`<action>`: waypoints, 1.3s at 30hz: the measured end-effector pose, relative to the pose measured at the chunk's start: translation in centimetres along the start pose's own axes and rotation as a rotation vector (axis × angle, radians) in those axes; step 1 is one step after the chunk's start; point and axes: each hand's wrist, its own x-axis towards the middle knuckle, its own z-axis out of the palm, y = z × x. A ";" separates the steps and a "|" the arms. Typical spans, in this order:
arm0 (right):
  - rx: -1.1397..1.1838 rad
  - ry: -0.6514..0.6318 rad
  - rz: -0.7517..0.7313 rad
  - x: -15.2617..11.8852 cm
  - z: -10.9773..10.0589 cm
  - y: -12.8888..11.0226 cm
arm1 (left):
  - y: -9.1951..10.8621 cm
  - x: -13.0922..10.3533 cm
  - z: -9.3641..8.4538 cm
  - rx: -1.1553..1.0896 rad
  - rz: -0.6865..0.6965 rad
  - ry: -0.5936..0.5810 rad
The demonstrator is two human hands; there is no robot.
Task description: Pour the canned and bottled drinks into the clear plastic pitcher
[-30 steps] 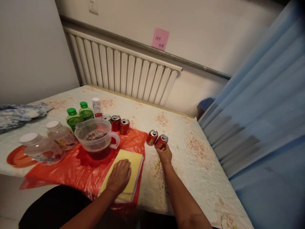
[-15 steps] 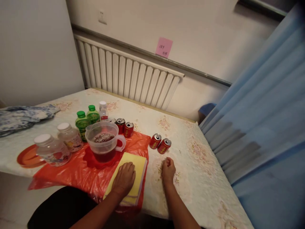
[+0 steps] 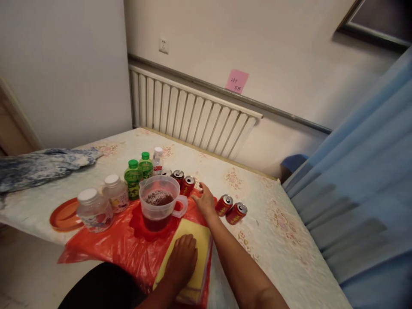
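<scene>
My left hand [image 3: 184, 259] lies flat, palm down, on a flat yellow stack [image 3: 202, 240]; whether it is cloth or paper I cannot tell. My right hand [image 3: 205, 201] reaches forward with thumb and fingers apart, nothing between them, just right of a red drink can [image 3: 187, 186]. A darker can [image 3: 178, 176] stands behind that one. Two more red cans, one nearer [image 3: 236, 213] and one beside it [image 3: 224, 205], stand right of my right wrist. Left of the yellow stack, a clear measuring jug [image 3: 160, 189] holds foamy brown liquid.
A red plastic sheet [image 3: 106, 253] lies under the jug and yellow stack. To the left stand two white-lidded jars [image 3: 95, 214], green-capped bottles [image 3: 132, 180], a small white-capped bottle [image 3: 157, 161] and an orange lid [image 3: 62, 214]. Patterned fabric [image 3: 51, 167] lies far left; a blue curtain [image 3: 363, 171] hangs right.
My right hand has moved forward and left, from in front of the two right-hand cans to beside the can near the jug, and its fingers have opened. My left hand stays on the yellow stack.
</scene>
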 end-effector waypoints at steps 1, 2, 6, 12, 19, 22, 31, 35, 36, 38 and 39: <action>-0.058 -0.007 -0.023 0.9 0.8 -0.1 | 0.0 -0.1 0.1 0.003 -0.005 0.004; -0.109 -0.017 -0.037 1.7 1.5 -0.2 | -0.1 -0.2 0.3 0.004 -0.009 0.007; -0.214 -0.079 -0.012 3.8 3.9 0.1 | -0.3 -0.4 0.8 -0.013 -0.022 0.024; -0.224 -0.087 0.010 5.1 6.0 0.1 | -0.3 -0.4 0.7 -0.038 -0.009 0.025; -0.210 -0.014 -0.004 3.3 3.6 -0.7 | -0.2 -0.5 0.4 -0.014 -0.030 0.003; -0.196 0.032 0.000 1.3 0.8 -0.9 | -0.2 -0.4 0.3 -0.018 -0.019 -0.004; -0.024 0.111 0.044 -8.2 -7.2 -2.8 | 0.1 0.1 -1.5 -0.162 -0.057 -0.053; 0.010 0.098 0.058 -11.5 -9.8 -4.0 | -0.3 0.3 -1.8 -0.278 -0.102 -0.074; 0.017 0.097 0.070 -12.1 -10.4 -4.3 | -0.3 0.2 -1.9 -0.286 -0.116 -0.070; 0.030 0.097 0.090 -13.5 -11.3 -4.9 | -0.4 -0.2 -2.0 -0.291 -0.151 -0.054; 0.037 0.092 0.094 -14.1 -11.7 -5.1 | -0.3 -0.5 -2.1 -0.302 -0.169 -0.046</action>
